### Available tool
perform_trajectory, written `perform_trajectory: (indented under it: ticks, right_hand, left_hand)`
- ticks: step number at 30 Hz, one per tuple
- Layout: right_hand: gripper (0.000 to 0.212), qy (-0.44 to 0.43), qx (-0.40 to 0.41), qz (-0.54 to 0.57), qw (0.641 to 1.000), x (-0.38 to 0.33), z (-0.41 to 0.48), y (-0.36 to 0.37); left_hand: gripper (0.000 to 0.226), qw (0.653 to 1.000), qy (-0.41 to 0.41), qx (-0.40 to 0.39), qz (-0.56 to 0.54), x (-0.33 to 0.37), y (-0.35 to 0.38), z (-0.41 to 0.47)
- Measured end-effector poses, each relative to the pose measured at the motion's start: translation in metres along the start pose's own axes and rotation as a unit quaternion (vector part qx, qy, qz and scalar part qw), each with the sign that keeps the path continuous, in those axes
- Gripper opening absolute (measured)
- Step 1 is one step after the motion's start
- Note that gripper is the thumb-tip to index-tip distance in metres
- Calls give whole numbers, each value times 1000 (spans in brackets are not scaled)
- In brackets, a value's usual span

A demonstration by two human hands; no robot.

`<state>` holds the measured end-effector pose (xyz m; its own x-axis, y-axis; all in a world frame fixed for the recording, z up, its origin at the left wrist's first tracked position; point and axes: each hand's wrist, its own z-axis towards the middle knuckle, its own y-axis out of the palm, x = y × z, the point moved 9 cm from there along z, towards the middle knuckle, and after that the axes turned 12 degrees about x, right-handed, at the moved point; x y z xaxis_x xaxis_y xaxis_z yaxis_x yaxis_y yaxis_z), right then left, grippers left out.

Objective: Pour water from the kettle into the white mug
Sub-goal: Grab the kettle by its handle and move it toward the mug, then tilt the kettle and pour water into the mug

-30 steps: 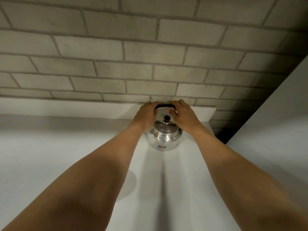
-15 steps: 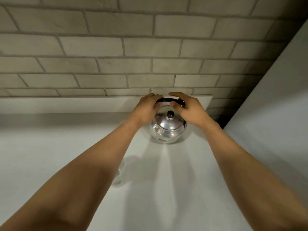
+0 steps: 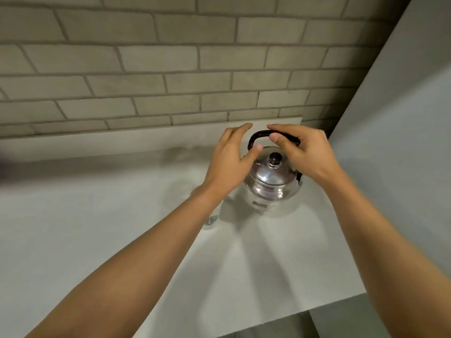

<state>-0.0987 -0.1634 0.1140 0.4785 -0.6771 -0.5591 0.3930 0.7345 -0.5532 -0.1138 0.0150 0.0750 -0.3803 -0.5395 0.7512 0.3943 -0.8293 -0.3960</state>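
The kettle [image 3: 273, 184] stands upright on the white counter [image 3: 97, 228], right of the frame's centre and close to the brick wall [image 3: 146, 69]. Its black handle [image 3: 258, 136] arches over the lid, running left to right across the picture, and the black lid knob [image 3: 275, 157] points straight up. I cannot make out the spout, so I cannot tell which way it points. My right hand [image 3: 305, 154] lies over the right part of the handle with its grip curled round the bar, thumb tip showing in front of it. My left hand [image 3: 231, 162] is beside the kettle's left flank with its grip spread, fingers loose and apart, the thumb near the left upright of the handle; whether it touches the metal I cannot tell. A white mug [image 3: 211, 219] shows just below my left forearm, to the lower left of the kettle, mostly hidden by that arm.
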Motion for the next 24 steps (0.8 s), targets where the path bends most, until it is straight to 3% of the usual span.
perform_trajectory:
  ticks: [4,10,13,19,24]
  right_hand:
    - [31,14,31,-5,999,-23,-27,-23]
    - [28,53,38,9,998,-40,-57,-43]
    - [29,60,13,15,998,-43,-65,-40]
    - [27,44,-47,28,998,-40,-60,-25]
    - [28,-5,-106,36,994,-38,-35,-6]
  left_hand:
    - [53,999,38,20,-15,4,-19,-69]
    - [79,994,82,-74,27,3,-3,-141]
    - [80,991,99,-88,32,5,0,-152]
    - [71,994,36,-90,-41,-2,14,-168]
    - [69,997,-29,-38,-57,-8,25,-167]
